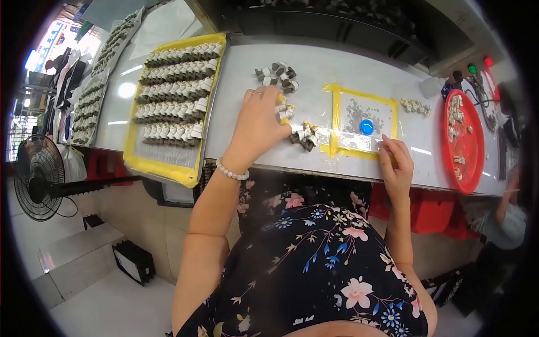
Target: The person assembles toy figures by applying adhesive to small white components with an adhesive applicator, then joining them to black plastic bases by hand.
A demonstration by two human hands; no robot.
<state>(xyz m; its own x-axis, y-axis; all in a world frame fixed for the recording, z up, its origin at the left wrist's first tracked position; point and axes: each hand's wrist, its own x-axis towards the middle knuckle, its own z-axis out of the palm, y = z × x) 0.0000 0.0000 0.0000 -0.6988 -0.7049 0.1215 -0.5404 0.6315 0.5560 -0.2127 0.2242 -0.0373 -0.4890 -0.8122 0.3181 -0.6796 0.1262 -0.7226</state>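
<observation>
On the white tabletop [359, 68], figurines [287, 110] string up and down the frame's upper centre, just right of the nearer left hand [258, 121], thumb and fingers bracketing them, grip unclear, while the right hand [398, 163], fingers apart, is below a blue cap [366, 127].

Left hand [261, 121] at small yellow-topped figurines [284, 112], right hand [397, 162] beside a yellow-taped square [336, 121], blue disc [366, 127] inside, figurine-filled tray [160, 171] at left, red tray [471, 151] at right.
</observation>
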